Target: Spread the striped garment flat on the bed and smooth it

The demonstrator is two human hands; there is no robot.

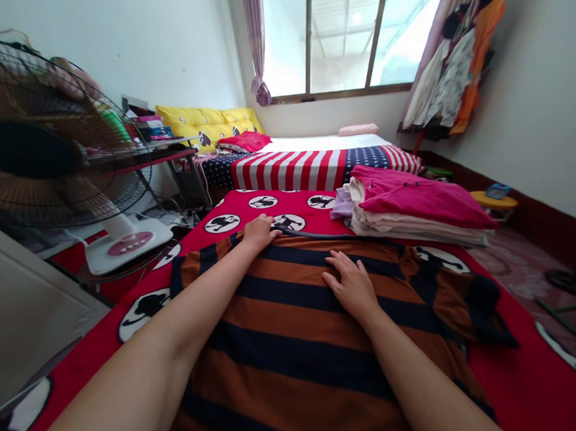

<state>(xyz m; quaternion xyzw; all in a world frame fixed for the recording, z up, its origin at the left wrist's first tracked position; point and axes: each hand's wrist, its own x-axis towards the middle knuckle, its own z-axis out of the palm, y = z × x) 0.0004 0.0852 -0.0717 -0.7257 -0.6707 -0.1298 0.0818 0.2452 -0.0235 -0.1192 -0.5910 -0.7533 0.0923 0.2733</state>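
A brown and navy striped shirt [294, 324] lies spread out in front of me on a red cover [213, 258] with round black-and-white figures. My left hand [260, 233] rests on the shirt's far edge near the collar, its thumb and fingers slightly apart. Flat on the upper middle of the shirt lies my right hand [352, 286], open with the fingers spread. One sleeve [471, 302] stretches out to the right, a little rumpled. Beyond the shirt at the right is a stack of folded clothes [413, 202] topped by a bright pink garment.
A standing fan [120, 234] is close on the left, by a cluttered table [168, 144]. Another bed [290, 170] with a flag-patterned cover stands under the window. Clothes [464, 71] hang on the right wall, above a small yellow stool [492, 201].
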